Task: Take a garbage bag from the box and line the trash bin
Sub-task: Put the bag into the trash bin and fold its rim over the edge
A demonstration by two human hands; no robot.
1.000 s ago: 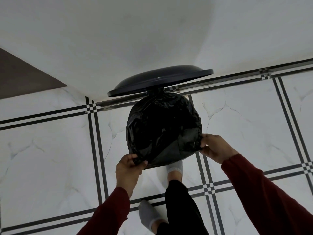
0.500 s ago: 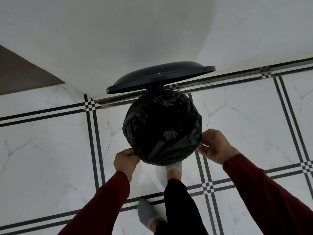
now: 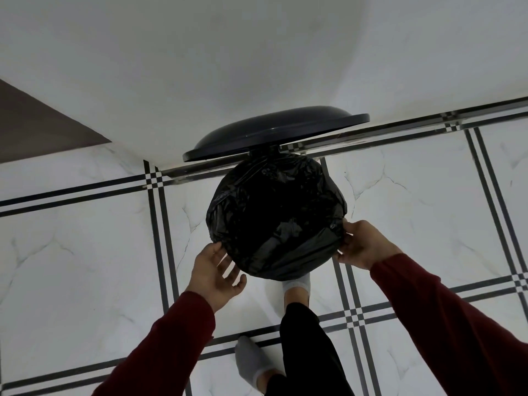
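Seen from the head camera, looking down: one pedal trash bin (image 3: 334,178) stands on the tiled floor (image 3: 85,252) at its far edge against the white wall (image 3: 200,67), its single dark lid (image 3: 274,135) tipped up and open. One black garbage bag (image 3: 274,218) is stretched across the bin's mouth and folded down over the rim, so the bin body is nearly all hidden beneath the plastic. A grey-socked foot (image 3: 297,284) sits at the bin's near side, probably on the pedal, though the pedal itself is out of sight; a second socked foot (image 3: 251,361) stands further back.

The right hand (image 3: 363,244) pinches the bag's edge at the right side of the rim, fingers curled into the plastic. The left hand (image 3: 214,272) is spread with fingers relaxed, at the near-left of the rim, its fingertips just beside or brushing the bag; it holds nothing. The loose near-left edge lies just ahead and to the right of that left hand, which is the nearer one to tuck it down. I would judge the lining almost done. No bag box shows.
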